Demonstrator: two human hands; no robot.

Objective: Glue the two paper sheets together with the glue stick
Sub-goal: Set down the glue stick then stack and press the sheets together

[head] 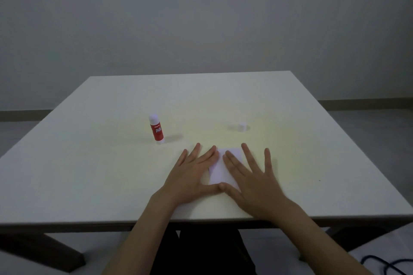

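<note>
Both hands lie flat and spread on the table (312, 118), grasping nothing — the left hand (192, 176) and the right hand (252, 183) press palm-down on the paper (223, 168), which shows as one white rectangle between them. The thumbs touch at the sheet's near edge, and the index and middle fingers of each hand rest on its left and right sides; the right hand's outer fingers lie on bare table beside it. Whether two sheets are stacked there cannot be told, since only one outline shows. The glue stick (156, 129) stands upright well beyond the left fingertips, off to the left, with its white tip uncovered, and the cap (242, 126) sits apart from it, beyond the right fingertips. Judged from this, the step in hand is the pressing — the sheets seem already joined and are being smoothed down. If so, the next move calls for firm, even strokes outward from the middle toward the edges, then lifting the hands without dragging the sheet, and finally capping the stick.
</note>
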